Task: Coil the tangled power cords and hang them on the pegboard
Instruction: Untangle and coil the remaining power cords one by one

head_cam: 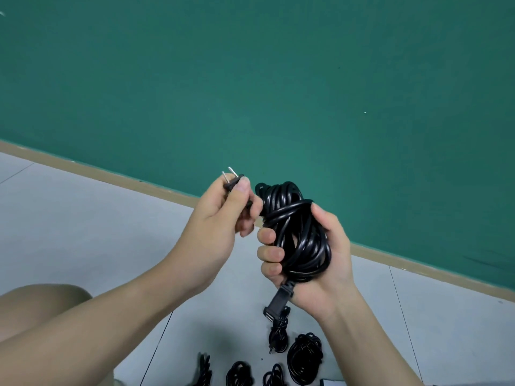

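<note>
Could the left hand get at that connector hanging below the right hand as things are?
Probably not without letting go first. The left hand is busy pinching the pronged plug. The way to the connector, which dangles free under the right hand gripping the coiled cord, looks open.

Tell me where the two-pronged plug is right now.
Head view, left of centre: the left hand pinches the two-pronged plug, prongs up, beside the coiled cord.

No text, label, brand, number or sign can be read anywhere in the view.
</note>
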The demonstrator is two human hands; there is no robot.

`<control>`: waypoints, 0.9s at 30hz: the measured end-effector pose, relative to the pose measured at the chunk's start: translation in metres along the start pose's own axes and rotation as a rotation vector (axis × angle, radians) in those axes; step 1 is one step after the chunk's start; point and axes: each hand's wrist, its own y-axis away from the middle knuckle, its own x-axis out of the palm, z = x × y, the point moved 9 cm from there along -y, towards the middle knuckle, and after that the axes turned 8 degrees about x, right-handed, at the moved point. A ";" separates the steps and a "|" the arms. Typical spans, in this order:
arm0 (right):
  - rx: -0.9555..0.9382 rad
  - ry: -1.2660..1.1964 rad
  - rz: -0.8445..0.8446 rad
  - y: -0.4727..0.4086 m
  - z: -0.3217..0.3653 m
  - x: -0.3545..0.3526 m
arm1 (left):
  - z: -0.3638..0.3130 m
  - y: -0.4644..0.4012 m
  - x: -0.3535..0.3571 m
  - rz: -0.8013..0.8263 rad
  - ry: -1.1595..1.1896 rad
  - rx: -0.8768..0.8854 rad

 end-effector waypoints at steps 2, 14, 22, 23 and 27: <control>-0.029 0.102 -0.070 0.000 0.003 -0.007 | 0.012 0.000 0.006 0.088 -0.016 -0.075; 0.004 0.368 -0.453 0.009 0.004 -0.026 | 0.036 0.013 0.023 0.285 0.040 -0.259; -0.061 0.351 -0.375 0.009 0.011 -0.013 | 0.043 0.024 0.034 0.291 0.210 -0.371; -0.064 0.351 -0.381 0.009 0.011 -0.015 | 0.043 0.026 0.034 0.309 0.174 -0.369; -0.008 0.370 -0.431 0.007 0.004 -0.025 | 0.048 0.027 0.025 0.353 0.010 -0.377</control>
